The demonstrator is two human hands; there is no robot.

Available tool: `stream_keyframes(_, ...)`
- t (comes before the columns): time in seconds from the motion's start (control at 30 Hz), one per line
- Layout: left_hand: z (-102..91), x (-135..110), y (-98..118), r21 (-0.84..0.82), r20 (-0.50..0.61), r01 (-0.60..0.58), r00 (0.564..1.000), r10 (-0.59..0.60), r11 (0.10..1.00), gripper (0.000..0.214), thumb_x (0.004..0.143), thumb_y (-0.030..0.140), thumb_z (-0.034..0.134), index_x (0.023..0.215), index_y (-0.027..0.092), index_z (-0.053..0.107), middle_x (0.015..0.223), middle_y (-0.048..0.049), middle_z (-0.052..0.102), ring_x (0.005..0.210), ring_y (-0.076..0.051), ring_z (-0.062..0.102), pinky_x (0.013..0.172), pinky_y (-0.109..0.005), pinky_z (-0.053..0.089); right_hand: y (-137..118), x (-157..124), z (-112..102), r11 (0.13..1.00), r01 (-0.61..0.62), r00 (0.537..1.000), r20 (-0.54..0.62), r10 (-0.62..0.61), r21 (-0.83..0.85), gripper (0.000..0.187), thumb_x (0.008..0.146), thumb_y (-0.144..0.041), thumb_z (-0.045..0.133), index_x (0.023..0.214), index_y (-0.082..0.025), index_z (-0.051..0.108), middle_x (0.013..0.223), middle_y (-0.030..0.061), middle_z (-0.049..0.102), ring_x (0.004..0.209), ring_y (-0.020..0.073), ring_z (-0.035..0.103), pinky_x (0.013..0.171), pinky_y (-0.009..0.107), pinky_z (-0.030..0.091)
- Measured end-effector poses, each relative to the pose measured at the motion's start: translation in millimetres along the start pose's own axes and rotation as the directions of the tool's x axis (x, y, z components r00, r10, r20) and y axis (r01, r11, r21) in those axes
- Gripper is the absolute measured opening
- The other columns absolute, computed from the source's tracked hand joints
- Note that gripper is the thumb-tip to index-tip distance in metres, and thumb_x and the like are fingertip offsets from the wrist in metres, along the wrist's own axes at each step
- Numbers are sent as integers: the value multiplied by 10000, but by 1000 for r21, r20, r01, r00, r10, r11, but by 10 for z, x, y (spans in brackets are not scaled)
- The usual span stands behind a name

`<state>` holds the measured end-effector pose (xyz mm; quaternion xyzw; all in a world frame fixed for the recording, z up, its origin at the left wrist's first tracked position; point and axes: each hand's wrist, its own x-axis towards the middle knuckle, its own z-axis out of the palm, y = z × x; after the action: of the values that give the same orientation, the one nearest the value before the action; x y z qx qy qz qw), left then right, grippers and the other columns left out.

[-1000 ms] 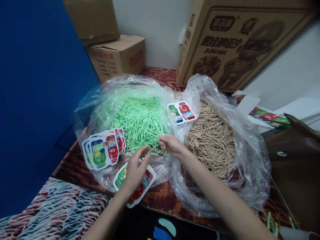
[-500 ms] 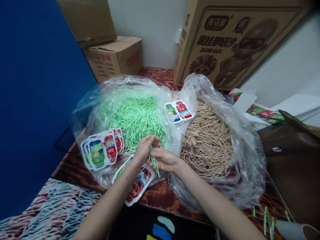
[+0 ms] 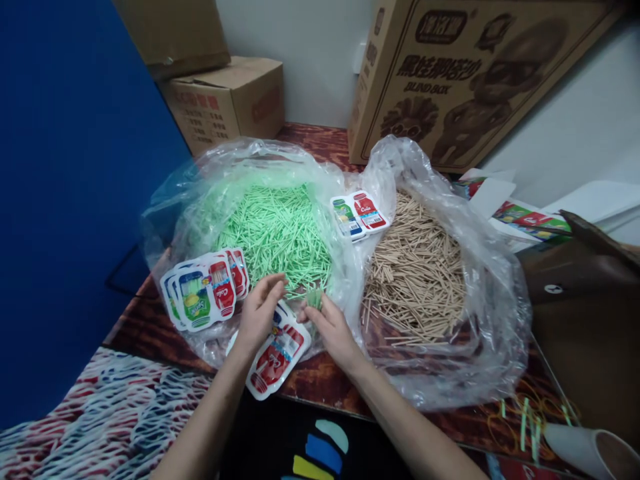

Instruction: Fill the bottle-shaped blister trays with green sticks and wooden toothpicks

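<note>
I am watching the hands drawing apart from their shared grip a moment ago. The right hand (image 3: 333,327) is pinching a small bundle of green sticks (image 3: 314,298) at the plastic bag's (image 3: 210,167) near edge, while the left hand (image 3: 260,310) is hovering loose and empty over a Cola-printed tray (image 3: 277,357).

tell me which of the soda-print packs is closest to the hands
The single pack at the table's near edge, partly under the left hand. The fanned stack lies further left, and the pair rests far back beside the green sticks.
</note>
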<state>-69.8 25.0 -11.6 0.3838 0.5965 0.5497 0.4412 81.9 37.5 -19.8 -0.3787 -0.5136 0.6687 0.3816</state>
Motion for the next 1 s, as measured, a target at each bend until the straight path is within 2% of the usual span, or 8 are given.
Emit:
stream_keyframes(0.1,-187,-181,-95,148,-18,-33,999,36,988,307,832,399,584,1020,166,651,991,-74,703,939,-212,643,850,-327,483,148,-153,-12,973,62,994,-78,-81,-222,94,894,-284,525,914,-202,567,824,-6,622,833,161,581,802,283,426)
stream_keyframes(0.2,-321,-367,-153,322,-12,-112,992,122,940,248,860,360,544,975,175,661,961,-65,701,918,-213,640,846,-341,482,278,-237,-19,952,64,990,-99,-98,-298,134,901,-290,509,977,-213,588,861,10,649,874,186,600,817,298,435)
stream_keyframes(0.37,-444,-579,-272,612,42,-270,950,310,743,194,900,289,495,962,184,646,943,-66,678,915,-219,615,826,-358,469,355,-290,-9,932,167,970,-116,-214,-321,162,931,-282,464,970,-222,610,931,36,657,924,197,607,844,319,450)
stream_keyframes(0.57,-444,-658,-435,762,145,-382,887,438,522,195,897,238,502,1033,184,630,1062,-108,649,997,-254,578,876,-409,457,492,-242,-73,912,199,970,-60,-235,-359,172,929,-324,497,882,-221,626,894,35,680,903,204,631,849,330,457)
stream_keyframes(0.67,-440,-639,-459,828,146,-360,879,454,430,265,880,267,533,1115,168,605,1163,-144,608,1076,-292,538,926,-451,428,540,-224,-100,906,204,971,-44,-236,-370,201,939,-345,481,900,-222,634,924,40,688,921,206,633,859,334,457)
stream_keyframes(0.8,-450,-564,-488,881,148,-303,906,396,364,456,826,349,611,1235,161,539,1194,-154,587,1068,-317,530,917,-462,425,546,-222,-105,900,213,968,-40,-246,-380,218,939,-370,479,910,-225,639,927,41,692,923,209,636,863,337,461)
stream_keyframes(0.9,-450,-500,-495,896,95,-238,927,363,374,508,798,379,638,1243,159,533,1102,-138,588,1011,-309,546,873,-445,445,542,-223,-102,895,217,967,-40,-251,-389,221,940,-372,477,904,-227,640,925,44,694,915,210,639,857,339,464)
stream_keyframes(1.0,-441,-452,-493,884,8,-176,931,364,432,407,816,334,610,1182,162,566,967,-98,580,931,-283,561,811,-412,464,548,-223,-101,894,219,966,-41,-254,-391,214,944,-357,472,908,-229,640,928,43,694,912,210,638,854,339,464)
